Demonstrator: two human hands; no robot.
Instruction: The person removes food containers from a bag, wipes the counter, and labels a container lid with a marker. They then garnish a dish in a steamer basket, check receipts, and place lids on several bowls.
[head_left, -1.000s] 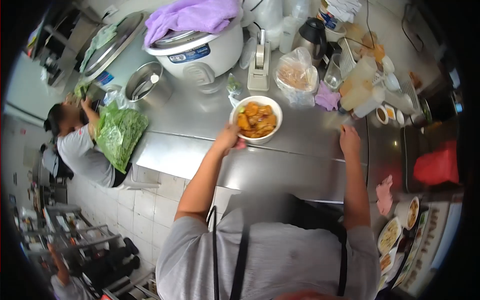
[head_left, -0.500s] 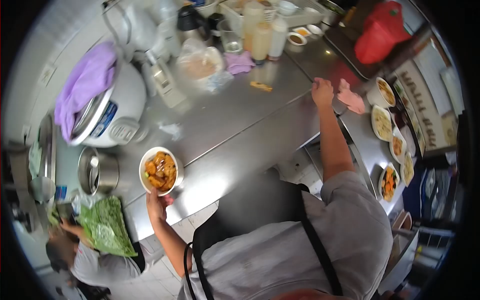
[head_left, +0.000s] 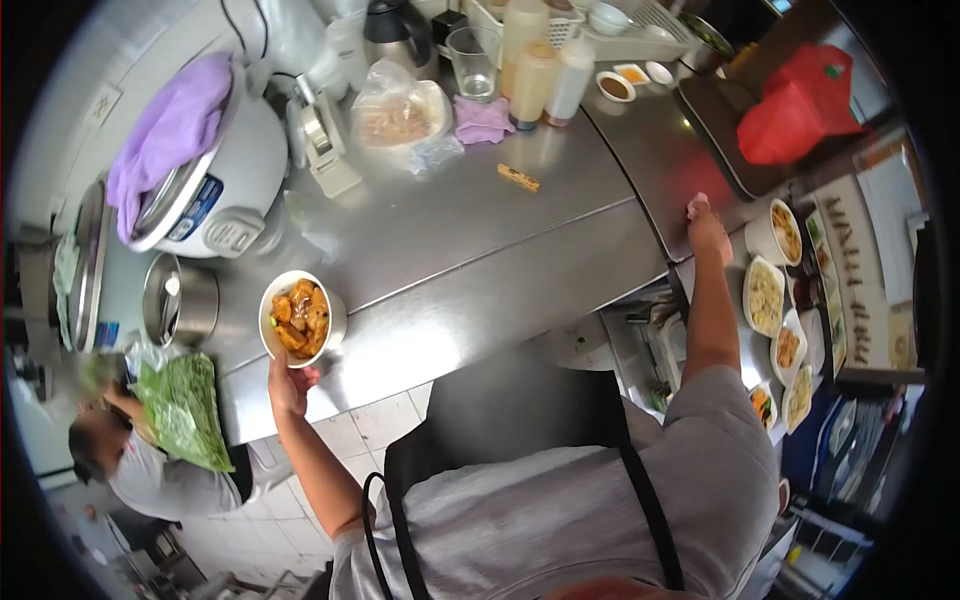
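— Holding what on the left?

— A round white paper bowl (head_left: 337,322) of sauce-glazed fried pieces (head_left: 300,318), grasped in the left hand (head_left: 290,387) at the near side, above the front part of the steel counter (head_left: 450,310). Impossible to tell whether resting there or slightly lifted.

— Why gripped from that side?

— Probably to steady the wall without touching the food, and kept mouth-up to avoid spilling sauce.

— And on the right?

— A pink cloth (head_left: 697,205), bunched within the closed fingers of the right hand (head_left: 708,234), on a well-stretched arm. Too small to make out the exact grip.

— Why over there?

— Presumably for easy reach, just beside the filled food containers (head_left: 765,297).

— And at the back?

— Upright squeeze bottles (head_left: 535,85), with a tape dispenser (head_left: 322,150) farther left, likely set back to stay handy yet out of the arms' way.
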